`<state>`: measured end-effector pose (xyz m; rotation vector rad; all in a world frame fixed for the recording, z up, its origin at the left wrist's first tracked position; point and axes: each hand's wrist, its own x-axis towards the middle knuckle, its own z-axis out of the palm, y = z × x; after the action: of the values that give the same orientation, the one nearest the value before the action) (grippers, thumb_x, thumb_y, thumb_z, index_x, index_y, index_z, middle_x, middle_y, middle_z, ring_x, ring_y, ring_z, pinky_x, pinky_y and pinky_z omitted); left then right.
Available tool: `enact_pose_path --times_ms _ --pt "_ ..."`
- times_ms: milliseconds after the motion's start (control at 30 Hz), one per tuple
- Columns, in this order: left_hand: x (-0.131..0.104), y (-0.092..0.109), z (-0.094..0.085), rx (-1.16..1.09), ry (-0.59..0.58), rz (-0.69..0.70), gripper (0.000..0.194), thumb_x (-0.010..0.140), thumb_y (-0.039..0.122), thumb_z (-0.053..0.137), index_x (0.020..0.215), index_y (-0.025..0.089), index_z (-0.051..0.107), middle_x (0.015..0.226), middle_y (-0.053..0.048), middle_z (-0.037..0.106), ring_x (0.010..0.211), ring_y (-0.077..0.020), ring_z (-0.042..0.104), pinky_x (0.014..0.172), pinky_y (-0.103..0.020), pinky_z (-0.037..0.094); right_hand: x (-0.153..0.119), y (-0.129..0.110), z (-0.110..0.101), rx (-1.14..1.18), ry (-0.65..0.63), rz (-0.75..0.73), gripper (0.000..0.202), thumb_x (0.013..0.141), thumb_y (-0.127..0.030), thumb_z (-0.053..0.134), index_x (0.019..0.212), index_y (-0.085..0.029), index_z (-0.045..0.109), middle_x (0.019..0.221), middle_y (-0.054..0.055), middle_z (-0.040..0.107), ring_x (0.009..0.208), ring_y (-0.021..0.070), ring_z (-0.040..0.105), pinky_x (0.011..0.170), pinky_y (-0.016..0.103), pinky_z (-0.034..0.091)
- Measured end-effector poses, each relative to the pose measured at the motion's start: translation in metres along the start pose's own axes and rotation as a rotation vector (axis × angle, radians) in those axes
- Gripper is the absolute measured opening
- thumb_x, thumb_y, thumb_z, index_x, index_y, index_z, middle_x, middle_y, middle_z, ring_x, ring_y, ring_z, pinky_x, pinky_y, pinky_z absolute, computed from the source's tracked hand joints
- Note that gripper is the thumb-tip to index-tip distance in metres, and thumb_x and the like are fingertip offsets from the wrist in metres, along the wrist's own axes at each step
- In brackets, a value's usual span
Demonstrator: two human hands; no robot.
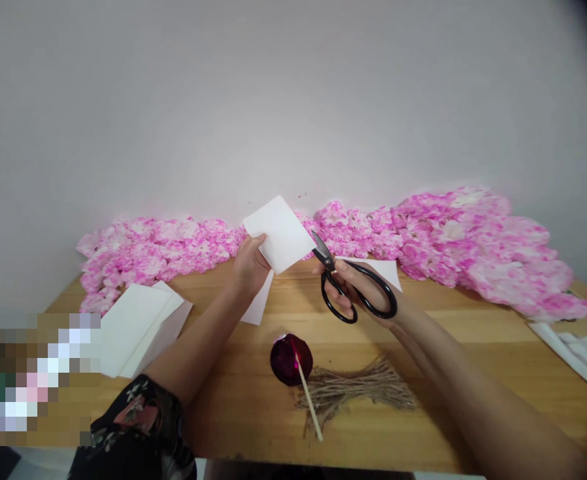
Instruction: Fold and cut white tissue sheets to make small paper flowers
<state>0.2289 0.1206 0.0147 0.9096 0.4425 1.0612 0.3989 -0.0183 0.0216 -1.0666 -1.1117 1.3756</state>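
Left hand [251, 264]: paper [282, 235] — right hand [362, 283]: scissors [328, 263]

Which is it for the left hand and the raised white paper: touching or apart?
Touching: the head view shows the left hand gripping the white paper, thumb lying across its edge.

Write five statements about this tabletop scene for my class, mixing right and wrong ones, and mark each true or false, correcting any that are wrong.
1. The right hand holds black-handled scissors. True.
2. The left hand holds nothing. False: it holds a piece of white paper.
3. The scissor blades are closed. False: they stand open at a corner of the paper.
4. One end of a pale stick lies over a dark purple dish. True.
5. The bundle of thin brown strands lies beyond the pink flowers. False: it lies nearer the person.
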Motion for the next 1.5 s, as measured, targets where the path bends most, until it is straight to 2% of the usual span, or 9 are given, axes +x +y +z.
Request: enact_pose_path --times_ms 233,633,700,833,967,1367,1500 --pt "0.001 -0.005 -0.002 0.018 0.002 -0.016 0.056 0.075 0.040 0.074 0.123 0.017 0.058 0.112 -0.014 0.072 0.118 -0.0334 0.062 0.102 -0.049 0.048 0.000 0.000 0.001 -0.006 0.003 0.025 0.050 0.089 -0.061 0.052 0.111 -0.017 0.062 0.057 -0.005 0.049 0.038 0.0079 0.040 0.034 0.021 0.036" --pt "0.002 -0.004 -0.005 0.025 -0.016 -0.042 0.058 0.072 0.032 0.077 0.124 0.018 0.059 0.112 -0.013 0.073 0.114 -0.0321 0.064 0.099 -0.049 0.051 0.001 -0.004 0.003 0.036 0.096 0.084 0.049 0.083 -0.061 0.062 0.105 -0.018 0.060 0.058 -0.007 0.040 0.038 0.0046 0.028 0.031 0.018 0.023" --pt "0.003 -0.004 -0.006 0.027 -0.019 -0.039 0.058 0.071 0.032 0.078 0.124 0.017 0.059 0.113 -0.013 0.072 0.113 -0.0315 0.065 0.099 -0.048 0.050 0.002 -0.003 0.001 0.039 0.066 0.082 0.049 0.083 -0.062 0.061 0.105 -0.018 0.058 0.060 -0.007 0.040 0.041 0.0051 0.028 0.033 0.018 0.024" --pt "0.003 -0.005 -0.008 0.023 -0.013 -0.043 0.057 0.069 0.031 0.080 0.121 0.017 0.061 0.114 -0.011 0.072 0.111 -0.0290 0.065 0.097 -0.042 0.052 0.003 0.005 -0.004 0.059 -0.072 0.027 0.047 0.088 -0.062 0.054 0.106 -0.019 0.055 0.069 -0.003 0.045 0.052 0.0080 0.036 0.041 0.020 0.032" --pt "0.003 -0.007 -0.009 0.029 -0.014 -0.026 0.057 0.068 0.031 0.082 0.120 0.018 0.062 0.110 -0.009 0.073 0.107 -0.0257 0.067 0.094 -0.036 0.052 0.005 0.010 -0.006 0.049 -0.118 0.015 0.050 0.089 -0.065 0.048 0.107 -0.019 0.055 0.070 -0.002 0.047 0.053 0.0099 0.038 0.044 0.022 0.035" --pt "0.004 -0.011 -0.014 0.050 -0.018 -0.047 0.058 0.068 0.030 0.082 0.121 0.020 0.062 0.110 -0.008 0.073 0.105 -0.0258 0.067 0.092 -0.036 0.052 0.006 0.008 -0.009 0.138 -0.125 -0.007 0.054 0.086 -0.068 0.050 0.108 -0.019 0.056 0.063 -0.003 0.050 0.045 0.0092 0.041 0.043 0.024 0.034" --pt "0.002 -0.009 -0.012 0.026 -0.046 -0.064 0.057 0.069 0.029 0.081 0.121 0.019 0.062 0.114 -0.009 0.072 0.110 -0.0280 0.065 0.095 -0.039 0.052 0.005 0.006 -0.007 0.166 -0.076 0.021 0.052 0.085 -0.066 0.055 0.105 -0.018 0.057 0.059 -0.005 0.046 0.041 0.0067 0.033 0.037 0.021 0.028"
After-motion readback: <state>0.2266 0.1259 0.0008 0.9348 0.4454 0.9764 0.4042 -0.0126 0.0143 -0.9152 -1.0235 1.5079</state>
